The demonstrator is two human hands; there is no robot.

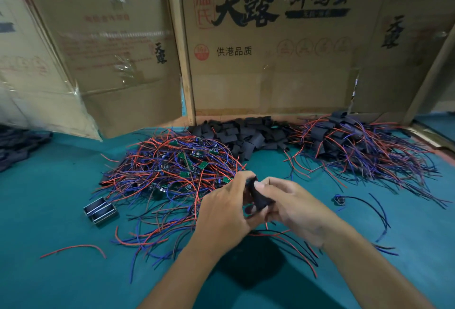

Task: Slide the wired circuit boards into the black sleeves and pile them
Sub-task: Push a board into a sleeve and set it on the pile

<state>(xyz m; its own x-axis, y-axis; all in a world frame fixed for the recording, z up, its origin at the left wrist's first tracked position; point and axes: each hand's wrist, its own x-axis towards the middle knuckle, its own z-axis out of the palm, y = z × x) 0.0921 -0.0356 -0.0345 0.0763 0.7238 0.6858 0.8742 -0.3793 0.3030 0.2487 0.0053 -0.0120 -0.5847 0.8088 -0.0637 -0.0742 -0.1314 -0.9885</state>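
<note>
Two hands at the centre of the green worktop (49, 197), both busy with one black sleeve (258, 196). Left hand (221, 210) curled around the lower end of it, thumb and fingers closed on the material; right hand (293, 202) pinching the upper part, thumb tip pressed on the black surface. Red and black wires trailing out below the hands toward 6 o'clock; board inside the sleeve not visible, so cannot tell how far in.

At 10 o'clock from the hands, one large heap of wired circuit boards (177, 168), red and blue wires tangled, too many to count, several small green boards showing. At 12 o'clock, one heap of empty sleeves (243, 133), also too many to count. At 2 o'clock, one pile of finished pieces (349, 141), black sleeves with wires sticking out.

At 9 o'clock, two small metal frames (100, 210) lying side by side, touching. At 3 o'clock, one single component with black wires (339, 200). At 8 o'clock, one loose red wire (73, 249). Behind everything, cardboard boxes (270, 62) standing upright.
</note>
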